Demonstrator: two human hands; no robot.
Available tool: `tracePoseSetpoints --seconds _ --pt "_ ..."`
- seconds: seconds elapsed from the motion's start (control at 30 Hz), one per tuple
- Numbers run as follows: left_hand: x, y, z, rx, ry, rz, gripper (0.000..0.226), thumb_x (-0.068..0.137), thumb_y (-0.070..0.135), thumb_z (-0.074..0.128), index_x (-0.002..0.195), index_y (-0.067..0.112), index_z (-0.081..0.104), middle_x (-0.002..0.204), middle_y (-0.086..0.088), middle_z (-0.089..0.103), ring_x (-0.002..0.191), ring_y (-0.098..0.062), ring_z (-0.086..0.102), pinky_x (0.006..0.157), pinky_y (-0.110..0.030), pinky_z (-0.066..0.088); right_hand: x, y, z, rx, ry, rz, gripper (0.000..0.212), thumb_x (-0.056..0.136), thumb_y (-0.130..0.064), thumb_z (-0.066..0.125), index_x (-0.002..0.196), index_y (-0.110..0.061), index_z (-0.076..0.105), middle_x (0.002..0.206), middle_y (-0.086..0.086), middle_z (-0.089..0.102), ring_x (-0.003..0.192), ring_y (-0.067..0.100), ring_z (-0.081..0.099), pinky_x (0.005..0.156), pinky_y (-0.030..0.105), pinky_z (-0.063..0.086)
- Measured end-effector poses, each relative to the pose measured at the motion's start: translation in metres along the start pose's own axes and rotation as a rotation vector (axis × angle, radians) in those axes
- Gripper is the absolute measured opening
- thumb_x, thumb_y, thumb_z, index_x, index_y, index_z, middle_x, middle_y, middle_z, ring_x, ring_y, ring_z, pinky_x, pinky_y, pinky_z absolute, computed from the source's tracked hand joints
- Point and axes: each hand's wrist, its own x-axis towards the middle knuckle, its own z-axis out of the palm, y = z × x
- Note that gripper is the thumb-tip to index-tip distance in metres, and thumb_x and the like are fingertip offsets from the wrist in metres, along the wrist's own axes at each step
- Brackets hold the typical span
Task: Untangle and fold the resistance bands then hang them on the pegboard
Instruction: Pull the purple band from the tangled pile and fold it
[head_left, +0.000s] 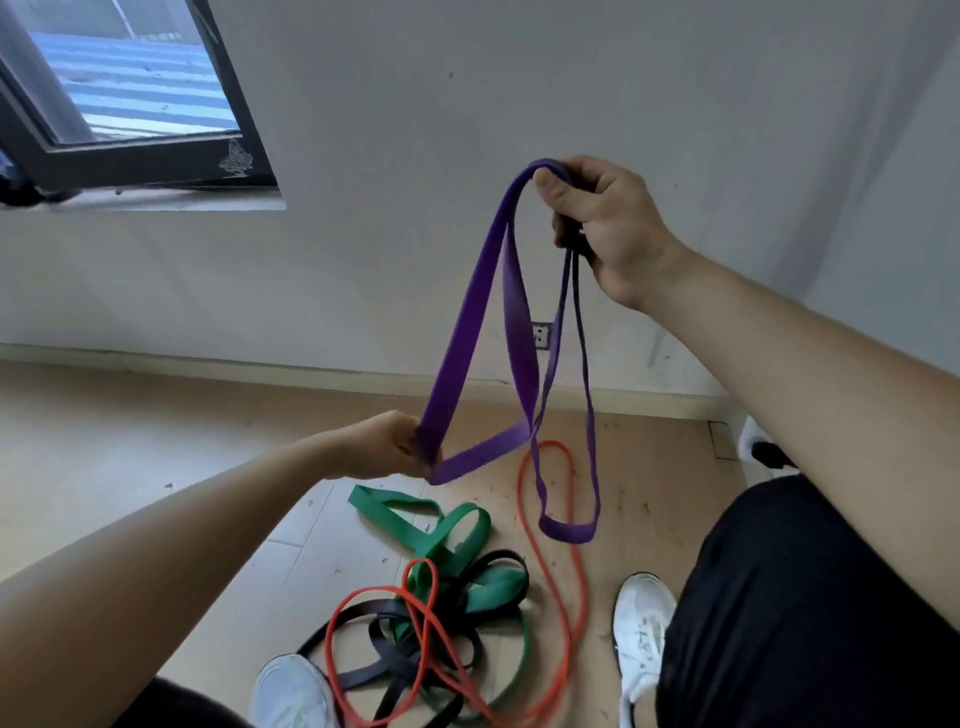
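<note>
My purple band (467, 332) hangs looped, lifted clear; green band (457, 535), black band (395, 654) and orange band (561, 582) lie tangled on the floor.

The wooden floor (156, 441) carries a tangle of green band (457, 535), black band (395, 649) and orange band (550, 571), between two white shoes (641, 623).

held band (467, 322) above floor (156, 441), tangled bands (447, 613) between shoes (641, 623)

Both arms bare, no sleeves. Black trousers (810, 597), white sneakers (641, 623) w/ laces, one either side of the trousers' knee.
</note>
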Motion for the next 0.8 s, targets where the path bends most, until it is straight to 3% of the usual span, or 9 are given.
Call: tracePoseSetpoints --seconds 0.13,0.23,0.43,0.6,0.7,0.8 --pt "0.0 -0.012 0.007 0.031 0.016 -0.069 0.017 0.085 -0.001 0.076 0.097 0.011 0.075 0.098 -0.006 0.078 0.097 -0.022 0.074 0.092 -0.035 0.06 0.0 0.014 -0.021 -0.012 0.079 0.061 0.005 0.093 -0.015 0.072 0.091 -0.013 0.068 0.066 -0.005 0.052 0.058 0.012 0.046 0.057 0.025 0.042" --pt "-0.001 -0.01 0.0 -0.041 0.121 -0.071 0.015 0.081 -0.001 0.078 0.092 0.009 0.076 0.09 -0.009 0.077 0.086 -0.02 0.074 0.086 -0.035 0.061 0.001 0.027 -0.04 -0.045 0.13 0.113 0.007 0.092 -0.015 0.073 0.089 -0.013 0.067 0.067 -0.004 0.053 0.058 0.013 0.047 0.059 0.027 0.044" --pt "-0.006 -0.002 -0.028 -0.258 0.498 -0.145 0.019 0.089 0.014 0.076 0.106 0.013 0.068 0.091 -0.008 0.076 0.083 -0.025 0.075 0.067 -0.029 0.06 0.002 0.049 -0.06 -0.192 0.126 0.165 0.01 0.088 -0.012 0.078 0.092 -0.009 0.069 0.073 -0.003 0.06 0.06 0.012 0.053 0.061 0.024 0.046" --pt "-0.003 -0.019 -0.044 -0.226 0.792 -0.253 0.027 0.094 0.004 0.067 0.118 0.008 0.057 0.104 -0.015 0.066 0.08 -0.027 0.072 0.062 -0.031 0.059 0.003 0.059 -0.068 -0.294 0.165 0.196 0.01 0.087 -0.014 0.078 0.087 -0.011 0.068 0.073 -0.002 0.059 0.062 0.013 0.054 0.059 0.019 0.046" --pt "-0.003 -0.029 -0.05 -0.196 0.808 -0.321 0.027 0.096 0.001 0.061 0.12 0.012 0.059 0.107 -0.015 0.066 0.079 -0.028 0.072 0.065 -0.035 0.062 0.004 0.064 -0.069 -0.331 0.154 0.225 0.01 0.088 -0.014 0.077 0.089 -0.009 0.069 0.074 -0.002 0.059 0.063 0.013 0.055 0.057 0.016 0.046" --pt "-0.006 -0.033 -0.054 -0.163 0.752 -0.338 0.014 0.095 -0.002 0.058 0.095 0.011 0.065 0.103 -0.018 0.068 0.08 -0.029 0.073 0.071 -0.038 0.064 0.007 0.069 -0.069 -0.377 0.158 0.255 0.012 0.087 -0.013 0.079 0.092 -0.008 0.069 0.075 -0.001 0.059 0.063 0.013 0.055 0.057 0.016 0.045"
